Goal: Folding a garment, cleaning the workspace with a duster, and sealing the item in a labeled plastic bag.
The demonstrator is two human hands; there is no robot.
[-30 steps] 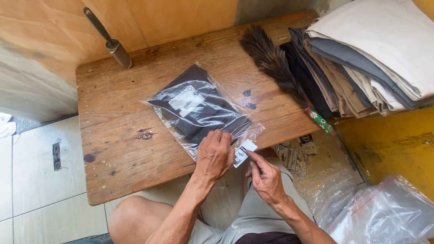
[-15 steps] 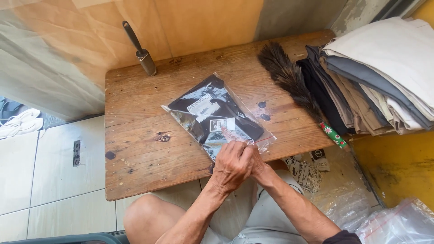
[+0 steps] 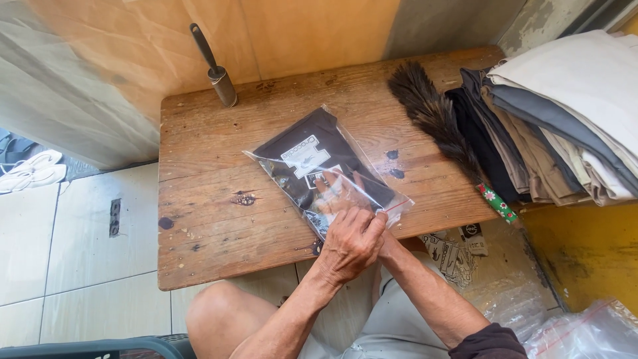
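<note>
Head view: looks down on a worn wooden bench (image 3: 219, 219) with both hands at its near edge.
Bag: a clear plastic bag (image 3: 325, 174) lies flat near the middle of the bench, turned at an angle, with a red strip along its open end toward the person.
Contents: a folded black garment (image 3: 329, 136) fills the bag, with a white printed label on top and a small white card (image 3: 318, 178) just below it.
Left hand: the left hand (image 3: 349, 242) is curled over the bag's near corner, fingers bent, gripping the plastic at the mouth.
Right hand: the right hand (image 3: 339, 193) is slid inside the bag — its fingers show through the film, lying flat on the garment beside the card.
Hard to tell: the film glares and wrinkles, so whether the right fingers pinch the card or only rest by it cannot be made out; the wrist is hidden behind the left hand.
Back of bench: a dark-handled roller tool (image 3: 216, 66) leans against the wall.
Right side: a feather duster (image 3: 438, 126) lies slantwise, touching a stack of folded clothes (image 3: 551, 113) — black, brown, grey and white — cut off by the frame edge.
Floor: more clear bags (image 3: 585, 332) lie at lower right, partly out of view.
</note>
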